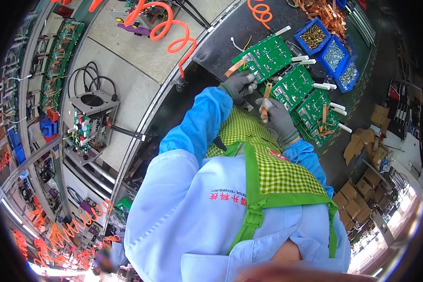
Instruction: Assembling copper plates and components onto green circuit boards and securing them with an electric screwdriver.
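Observation:
In a grey glove, my right hand (282,120) grips a bent copper strip (267,91) between thumb and fingers. My left hand (238,86), gloved too, has its fingers curled together just below the nearest green circuit board (270,52). Whatever those fingers hold is hidden. A copper tab (234,69) sticks out from that board's left corner. Beyond my right hand, a second green board (293,84) and a third green board (310,109) follow in a row, with white strips jutting from their right edges. More copper pieces (325,113) lie on the far right board.
Blue bins stand right of the boards: one bin (304,48) with brass-coloured screws, two with silvery hardware (334,55). Loose copper parts (324,19) are heaped behind them. An orange coiled hose (176,44) hangs over the left bench, where a metal fixture (96,113) stands. Cardboard boxes (352,202) sit at right.

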A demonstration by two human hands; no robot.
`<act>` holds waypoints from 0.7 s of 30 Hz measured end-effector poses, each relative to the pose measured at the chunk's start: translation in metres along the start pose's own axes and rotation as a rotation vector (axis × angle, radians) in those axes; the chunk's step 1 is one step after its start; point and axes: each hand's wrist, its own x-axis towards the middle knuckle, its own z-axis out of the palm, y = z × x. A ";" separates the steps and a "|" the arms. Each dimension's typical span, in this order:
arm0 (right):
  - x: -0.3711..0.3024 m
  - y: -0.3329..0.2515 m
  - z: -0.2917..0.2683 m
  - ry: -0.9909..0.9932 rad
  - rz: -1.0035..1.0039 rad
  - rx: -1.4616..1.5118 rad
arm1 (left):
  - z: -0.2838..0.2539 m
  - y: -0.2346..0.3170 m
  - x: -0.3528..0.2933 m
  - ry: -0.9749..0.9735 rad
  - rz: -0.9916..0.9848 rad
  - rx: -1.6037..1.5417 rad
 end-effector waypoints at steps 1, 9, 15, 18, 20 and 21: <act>0.002 -0.002 0.001 -0.005 0.001 0.001 | 0.005 -0.001 0.000 0.046 0.013 -0.005; 0.029 -0.004 0.010 -0.048 0.069 0.118 | 0.013 -0.001 -0.005 0.080 0.004 0.152; 0.041 0.003 0.012 -0.015 0.041 0.152 | 0.022 -0.011 -0.008 0.148 0.091 0.276; 0.035 -0.002 0.013 0.037 0.053 0.218 | 0.008 -0.012 -0.007 0.049 0.134 0.291; 0.033 0.003 0.009 0.057 0.041 0.237 | 0.032 -0.004 -0.015 0.154 0.108 0.279; 0.032 0.002 0.006 0.044 0.041 0.232 | 0.042 -0.002 -0.017 0.261 0.094 0.261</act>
